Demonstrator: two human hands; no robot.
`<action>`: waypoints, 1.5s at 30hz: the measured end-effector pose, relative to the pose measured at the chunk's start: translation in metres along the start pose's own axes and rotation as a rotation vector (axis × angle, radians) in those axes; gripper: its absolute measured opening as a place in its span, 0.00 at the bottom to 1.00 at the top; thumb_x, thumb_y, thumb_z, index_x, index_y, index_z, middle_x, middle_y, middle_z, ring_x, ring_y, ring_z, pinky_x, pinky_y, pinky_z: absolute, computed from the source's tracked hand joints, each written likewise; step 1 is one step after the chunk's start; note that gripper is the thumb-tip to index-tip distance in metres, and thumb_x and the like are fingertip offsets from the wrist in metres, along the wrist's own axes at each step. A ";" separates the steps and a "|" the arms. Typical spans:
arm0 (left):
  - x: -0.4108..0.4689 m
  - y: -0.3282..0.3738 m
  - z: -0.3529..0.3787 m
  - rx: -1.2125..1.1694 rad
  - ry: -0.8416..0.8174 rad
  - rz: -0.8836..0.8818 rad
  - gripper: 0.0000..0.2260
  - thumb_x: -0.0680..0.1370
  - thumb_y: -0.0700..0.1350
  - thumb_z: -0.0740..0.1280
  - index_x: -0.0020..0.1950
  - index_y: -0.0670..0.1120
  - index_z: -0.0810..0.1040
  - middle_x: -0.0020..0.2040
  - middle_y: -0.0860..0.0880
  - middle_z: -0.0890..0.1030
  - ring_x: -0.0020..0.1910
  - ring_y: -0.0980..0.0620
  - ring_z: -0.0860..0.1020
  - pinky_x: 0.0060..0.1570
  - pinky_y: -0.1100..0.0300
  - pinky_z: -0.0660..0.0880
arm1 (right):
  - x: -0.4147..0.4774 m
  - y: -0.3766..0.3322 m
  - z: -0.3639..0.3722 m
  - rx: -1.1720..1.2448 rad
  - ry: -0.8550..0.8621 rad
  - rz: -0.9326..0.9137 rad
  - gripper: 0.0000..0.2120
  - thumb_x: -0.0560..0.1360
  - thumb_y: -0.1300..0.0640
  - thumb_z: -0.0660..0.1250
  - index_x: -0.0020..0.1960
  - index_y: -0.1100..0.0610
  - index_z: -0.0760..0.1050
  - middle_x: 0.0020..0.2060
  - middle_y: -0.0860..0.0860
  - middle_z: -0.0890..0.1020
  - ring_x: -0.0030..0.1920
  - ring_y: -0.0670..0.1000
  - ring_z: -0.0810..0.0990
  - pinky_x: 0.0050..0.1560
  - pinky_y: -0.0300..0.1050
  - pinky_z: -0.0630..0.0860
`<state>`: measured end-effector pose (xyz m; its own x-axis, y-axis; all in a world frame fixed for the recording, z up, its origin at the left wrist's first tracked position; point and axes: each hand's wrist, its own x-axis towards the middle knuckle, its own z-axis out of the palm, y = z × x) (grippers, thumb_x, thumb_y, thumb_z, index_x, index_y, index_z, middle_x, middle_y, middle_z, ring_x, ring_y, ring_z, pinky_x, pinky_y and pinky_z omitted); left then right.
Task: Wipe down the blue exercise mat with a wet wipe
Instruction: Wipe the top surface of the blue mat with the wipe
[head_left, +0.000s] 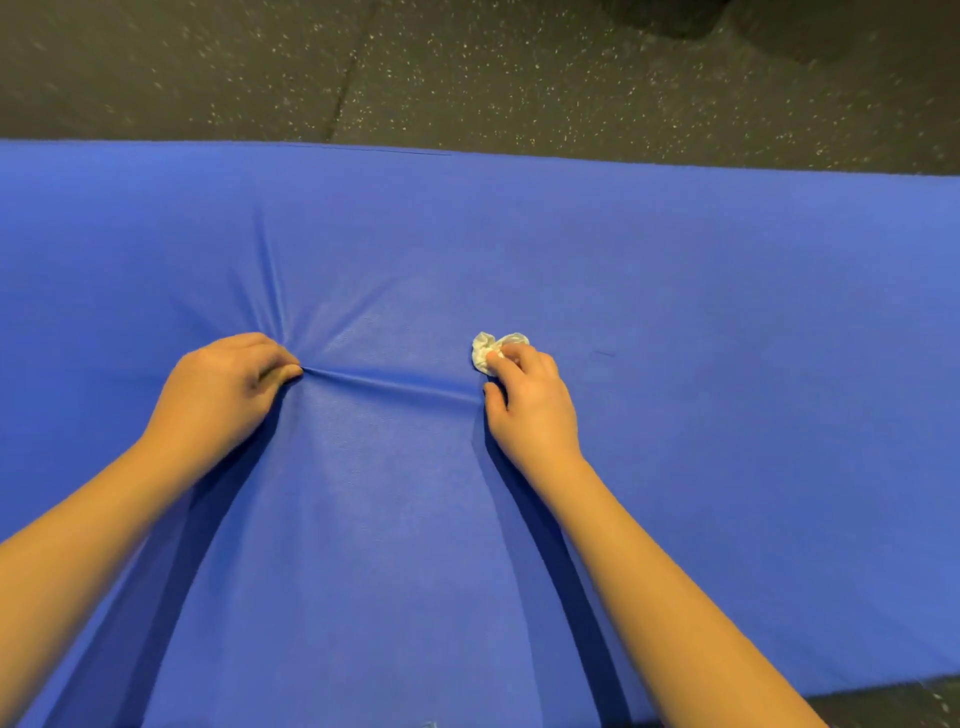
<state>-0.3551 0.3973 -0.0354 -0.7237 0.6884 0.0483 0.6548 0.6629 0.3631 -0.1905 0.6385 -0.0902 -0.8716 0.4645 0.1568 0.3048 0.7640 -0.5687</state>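
The blue exercise mat (701, 291) fills most of the head view, spread flat on the floor. My left hand (223, 389) pinches the mat's cover at the centre left, so a raised crease runs from its fingertips to the right. My right hand (530, 400) sits at the other end of that crease, its fingers curled on a crumpled white wet wipe (493, 351) that lies against the mat. The thumb of that hand touches the fold. Radiating wrinkles spread out above my left hand.
Dark speckled rubber flooring (467, 73) lies beyond the mat's far edge, with a seam running through it. A strip of the same floor shows at the bottom right corner (893, 706). A dark shape (727, 15) sits at the top right.
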 end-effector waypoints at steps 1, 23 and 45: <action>-0.004 -0.006 -0.002 0.009 0.000 -0.019 0.02 0.76 0.38 0.70 0.43 0.41 0.82 0.42 0.47 0.82 0.44 0.43 0.80 0.41 0.51 0.74 | -0.002 -0.007 0.005 0.003 -0.009 0.002 0.11 0.73 0.61 0.60 0.51 0.60 0.79 0.53 0.55 0.79 0.46 0.60 0.75 0.36 0.52 0.76; -0.075 -0.012 0.044 0.150 -0.263 -0.389 0.24 0.81 0.50 0.61 0.73 0.39 0.63 0.77 0.41 0.59 0.76 0.43 0.54 0.69 0.39 0.54 | -0.059 -0.049 0.023 -0.116 -0.264 -0.139 0.09 0.73 0.61 0.66 0.53 0.60 0.77 0.56 0.55 0.78 0.50 0.59 0.75 0.41 0.49 0.70; -0.122 0.069 0.072 0.073 -0.379 -0.204 0.41 0.70 0.67 0.35 0.79 0.48 0.52 0.79 0.51 0.48 0.78 0.52 0.44 0.75 0.49 0.42 | -0.101 -0.040 -0.030 -0.113 -0.473 -0.022 0.10 0.78 0.59 0.61 0.45 0.61 0.80 0.41 0.55 0.74 0.42 0.58 0.74 0.38 0.52 0.74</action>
<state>-0.2062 0.3805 -0.0829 -0.7179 0.5913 -0.3674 0.5298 0.8064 0.2627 -0.1038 0.5741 -0.0590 -0.9491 0.2136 -0.2316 0.3018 0.8273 -0.4737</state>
